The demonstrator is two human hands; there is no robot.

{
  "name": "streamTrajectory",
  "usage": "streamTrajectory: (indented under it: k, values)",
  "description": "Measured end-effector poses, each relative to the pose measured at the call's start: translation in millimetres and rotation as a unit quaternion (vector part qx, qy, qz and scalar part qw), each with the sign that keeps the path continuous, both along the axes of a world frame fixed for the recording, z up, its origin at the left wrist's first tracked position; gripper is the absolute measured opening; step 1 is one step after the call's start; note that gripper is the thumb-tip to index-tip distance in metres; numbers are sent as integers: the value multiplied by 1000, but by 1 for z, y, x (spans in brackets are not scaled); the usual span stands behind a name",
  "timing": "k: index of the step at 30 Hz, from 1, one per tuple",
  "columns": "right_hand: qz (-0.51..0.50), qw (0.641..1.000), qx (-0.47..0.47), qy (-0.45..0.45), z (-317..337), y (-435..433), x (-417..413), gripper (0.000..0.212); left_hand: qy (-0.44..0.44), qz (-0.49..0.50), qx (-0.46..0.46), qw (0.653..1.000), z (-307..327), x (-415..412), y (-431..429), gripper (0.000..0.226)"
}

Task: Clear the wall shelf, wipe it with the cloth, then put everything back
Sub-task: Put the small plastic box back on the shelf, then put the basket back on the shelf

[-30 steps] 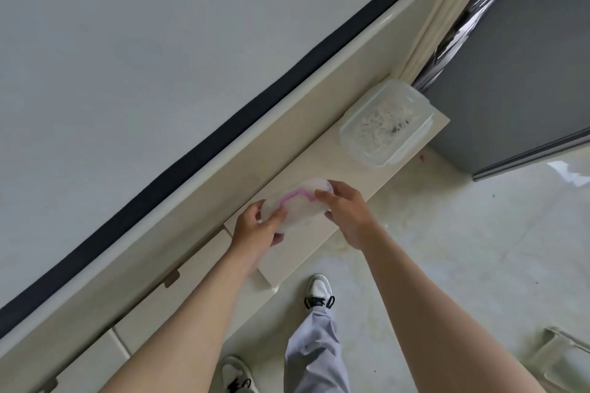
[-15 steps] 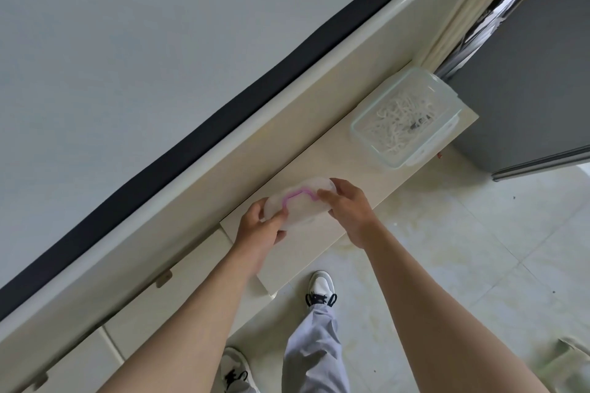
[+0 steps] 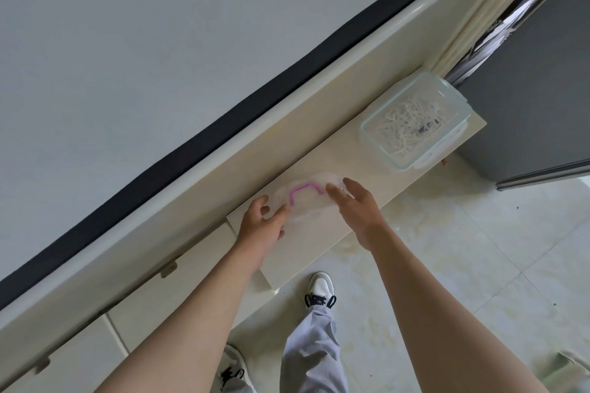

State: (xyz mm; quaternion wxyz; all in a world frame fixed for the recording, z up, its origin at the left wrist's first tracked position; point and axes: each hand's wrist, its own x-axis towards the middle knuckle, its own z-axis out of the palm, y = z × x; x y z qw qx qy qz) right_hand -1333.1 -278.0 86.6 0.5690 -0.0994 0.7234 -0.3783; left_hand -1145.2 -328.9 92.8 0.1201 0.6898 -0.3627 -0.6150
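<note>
a small translucent plastic box with a pink handle (image 3: 306, 201) sits on the cream wall shelf (image 3: 338, 156), toward its left end, with the handle lying flat on top. the left hand (image 3: 261, 220) is at the box's left end: its thumb lies against the near left corner and its fingers are curled just beside the end wall, but whether they actually clasp the box cannot be told. the right hand (image 3: 357, 204) is slack and spread, its fairly straight fingertips touching the box's right end without wrapping it.

further right on the same shelf, well apart from the box, stands a clear rectangular plastic container (image 3: 412, 121) with a clip lid, filled with pale stringy bits and one small dark item. it sits near the shelf's right end.

below the shelf are a pale tiled floor (image 3: 463, 249) and a white shoe (image 3: 321, 289) with dark laces.
</note>
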Motion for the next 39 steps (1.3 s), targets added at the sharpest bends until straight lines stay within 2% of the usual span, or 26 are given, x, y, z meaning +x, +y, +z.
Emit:
streamTrajectory:
  k: [1, 4, 9, 14, 18, 23, 28, 35, 39]
  values:
    - [-9, 1000, 1, 9, 5, 2, 0, 85, -15, -4, -6, 1000, 7, 4, 0, 65]
    - [-35, 998, -4, 58, 22, 11, 2, 65, -33, -25, -25, 999, 29, 22, 1, 65]
    - [-70, 990, -28, 122, 62, 30, 22, 48, -14, -60, -57, 996, 77, 65, 12, 57]
    - [-55, 987, -40, 143, 116, 56, 77, 33, 1, -90, -83, 992, 135, 126, 42, 53]
    - [19, 983, -69, 169, 170, 77, 160, 42, 0, -104, -115, 988, 177, 199, 77, 62]
    - [123, 966, -118, 193, 217, 104, 281, 41, 6, -91, -173, 981, 223, 307, 121, 46]
    - [175, 952, -157, 198, 245, 125, 380, 48, -2, -39, -222, 974, 251, 404, 153, 49]
    - [229, 932, -198, 198, 274, 149, 468, 37, 20, 44, -237, 970, 270, 499, 200, 49]
    - [259, 920, -221, 195, 283, 167, 498, 36, 27, 98, -244, 964, 273, 537, 232, 36]
